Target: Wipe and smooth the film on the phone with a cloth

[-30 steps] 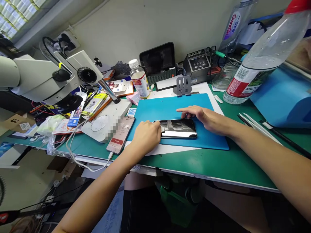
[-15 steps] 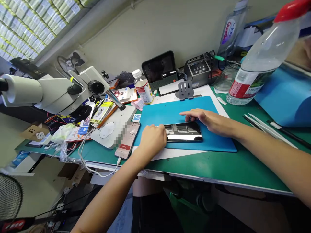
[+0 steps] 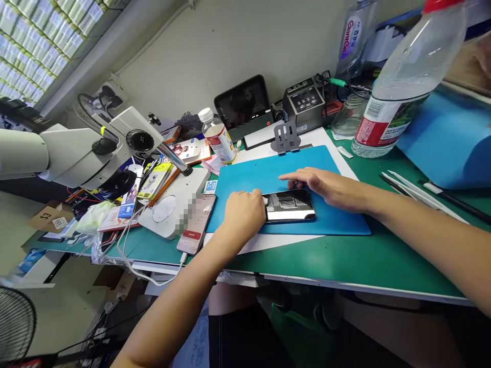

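A dark, glossy phone [image 3: 290, 205] lies flat on the blue mat [image 3: 245, 176], with reflections across its screen. My left hand [image 3: 245, 214] is closed at the phone's left end, around a small white piece like a cable plug that shows only at its edge. My right hand [image 3: 326, 188] rests over the phone's upper right edge, its index finger stretched out and the other fingers loosely curled. Left of the mat, a second phone [image 3: 197, 223] with a lit screen has a white cable [image 3: 183, 258] plugged into its lower end.
A microscope [image 3: 88, 148] on a white base [image 3: 164, 212] stands at the left. Behind the mat are a small bottle [image 3: 218, 137], a metal stand [image 3: 286, 137] and a control box [image 3: 304, 102]. On the right are a large bottle [image 3: 402, 87] and white tweezers [image 3: 418, 194].
The whole view has shifted slightly, so most things sit a little further left and higher. My left hand now covers a bit more of the phone's left end; my right hand keeps its pose.
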`<act>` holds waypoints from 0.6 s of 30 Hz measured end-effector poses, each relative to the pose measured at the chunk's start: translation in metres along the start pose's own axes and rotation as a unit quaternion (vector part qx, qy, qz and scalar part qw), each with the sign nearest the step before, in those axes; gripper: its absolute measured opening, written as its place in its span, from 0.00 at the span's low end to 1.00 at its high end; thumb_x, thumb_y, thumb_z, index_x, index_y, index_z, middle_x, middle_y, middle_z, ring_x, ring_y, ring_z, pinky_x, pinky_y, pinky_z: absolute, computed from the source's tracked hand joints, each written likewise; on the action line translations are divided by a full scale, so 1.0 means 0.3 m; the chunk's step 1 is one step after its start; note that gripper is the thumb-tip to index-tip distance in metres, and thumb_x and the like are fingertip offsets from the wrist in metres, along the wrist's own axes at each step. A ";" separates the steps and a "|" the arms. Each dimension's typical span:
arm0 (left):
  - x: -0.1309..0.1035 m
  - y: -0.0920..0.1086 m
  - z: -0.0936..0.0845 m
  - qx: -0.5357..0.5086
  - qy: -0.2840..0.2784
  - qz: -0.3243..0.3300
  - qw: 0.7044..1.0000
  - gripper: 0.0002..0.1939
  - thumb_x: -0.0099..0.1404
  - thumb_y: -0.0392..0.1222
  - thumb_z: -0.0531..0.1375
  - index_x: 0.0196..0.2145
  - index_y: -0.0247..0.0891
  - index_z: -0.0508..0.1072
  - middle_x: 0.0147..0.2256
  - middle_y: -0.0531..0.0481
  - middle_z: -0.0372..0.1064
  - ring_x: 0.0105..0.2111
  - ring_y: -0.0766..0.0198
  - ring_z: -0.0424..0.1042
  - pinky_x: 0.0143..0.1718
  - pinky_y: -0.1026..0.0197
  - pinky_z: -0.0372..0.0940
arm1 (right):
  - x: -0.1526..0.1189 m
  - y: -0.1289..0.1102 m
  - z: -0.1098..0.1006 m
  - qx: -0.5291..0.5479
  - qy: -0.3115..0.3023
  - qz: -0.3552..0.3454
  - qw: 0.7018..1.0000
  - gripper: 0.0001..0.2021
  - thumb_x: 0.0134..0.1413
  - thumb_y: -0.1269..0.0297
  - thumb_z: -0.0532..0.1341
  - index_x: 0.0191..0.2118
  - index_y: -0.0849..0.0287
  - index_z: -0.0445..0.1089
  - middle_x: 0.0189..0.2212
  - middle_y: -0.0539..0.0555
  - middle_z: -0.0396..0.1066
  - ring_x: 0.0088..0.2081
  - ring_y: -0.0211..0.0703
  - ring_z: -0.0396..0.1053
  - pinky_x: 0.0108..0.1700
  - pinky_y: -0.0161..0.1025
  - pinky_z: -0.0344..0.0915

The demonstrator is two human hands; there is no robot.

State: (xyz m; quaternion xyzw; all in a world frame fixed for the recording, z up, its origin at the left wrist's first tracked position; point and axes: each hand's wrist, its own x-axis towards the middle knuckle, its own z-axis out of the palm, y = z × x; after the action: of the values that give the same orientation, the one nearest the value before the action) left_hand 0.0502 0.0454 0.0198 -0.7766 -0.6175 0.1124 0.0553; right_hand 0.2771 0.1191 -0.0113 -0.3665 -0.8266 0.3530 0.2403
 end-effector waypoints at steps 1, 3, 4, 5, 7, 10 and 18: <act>-0.007 0.007 0.000 -0.002 -0.001 0.003 1.000 0.16 0.76 0.35 0.46 0.43 0.36 0.74 0.38 0.37 0.79 0.41 0.46 0.79 0.40 0.53 0.66 | -0.001 0.002 0.002 0.002 0.001 0.000 1.000 0.51 0.51 0.19 0.35 0.60 0.45 0.75 0.51 0.59 0.79 0.56 0.69 0.71 0.61 0.61 0.63; -0.033 0.015 0.001 -0.006 -0.006 0.011 1.000 0.15 0.76 0.35 0.48 0.41 0.36 0.74 0.37 0.38 0.79 0.40 0.46 0.80 0.40 0.53 0.66 | -0.002 0.008 0.007 0.008 0.002 0.001 1.000 0.52 0.51 0.19 0.34 0.64 0.46 0.71 0.51 0.60 0.79 0.56 0.69 0.71 0.60 0.60 0.64; -0.043 0.017 -0.001 -0.008 -0.010 0.014 1.000 0.14 0.76 0.36 0.49 0.41 0.36 0.74 0.36 0.39 0.79 0.40 0.46 0.80 0.40 0.53 0.67 | -0.002 0.010 0.009 0.011 0.000 0.003 1.000 0.53 0.51 0.19 0.35 0.66 0.47 0.68 0.52 0.61 0.78 0.55 0.68 0.72 0.59 0.60 0.65; -0.045 0.019 -0.004 -0.010 -0.013 0.017 1.000 0.14 0.76 0.36 0.49 0.40 0.36 0.75 0.36 0.39 0.79 0.39 0.46 0.80 0.40 0.53 0.67 | 0.000 0.013 0.012 0.012 -0.003 0.004 1.000 0.53 0.51 0.19 0.35 0.68 0.48 0.66 0.52 0.62 0.78 0.55 0.68 0.72 0.58 0.60 0.66; -0.023 0.025 -0.016 -0.014 -0.014 0.020 1.000 0.14 0.76 0.36 0.49 0.41 0.36 0.75 0.36 0.38 0.80 0.40 0.47 0.80 0.40 0.53 0.67 | 0.003 0.017 0.015 0.008 -0.008 0.007 1.000 0.54 0.51 0.20 0.34 0.69 0.49 0.64 0.53 0.63 0.77 0.54 0.69 0.72 0.58 0.60 0.66; 0.040 0.056 -0.035 -0.020 -0.007 0.025 0.999 0.14 0.75 0.35 0.48 0.44 0.34 0.75 0.38 0.37 0.80 0.41 0.48 0.81 0.41 0.54 0.68 | 0.003 0.017 0.016 -0.001 -0.006 0.006 1.000 0.54 0.51 0.20 0.32 0.71 0.48 0.59 0.54 0.64 0.76 0.55 0.70 0.71 0.59 0.62 0.64; -0.035 0.121 -0.020 -0.034 0.008 0.062 0.997 0.13 0.75 0.36 0.50 0.41 0.34 0.75 0.35 0.38 0.79 0.39 0.48 0.80 0.42 0.53 0.68 | 0.002 0.015 0.012 0.003 -0.007 -0.001 1.000 0.54 0.49 0.19 0.34 0.70 0.47 0.64 0.52 0.61 0.78 0.57 0.69 0.71 0.61 0.61 0.63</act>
State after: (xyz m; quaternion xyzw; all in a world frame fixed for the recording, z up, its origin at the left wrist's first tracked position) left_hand 0.0837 0.0271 0.0184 -0.8156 -0.5712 0.0882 0.0269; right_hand 0.2764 0.1202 -0.0170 -0.3622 -0.8278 0.3579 0.2357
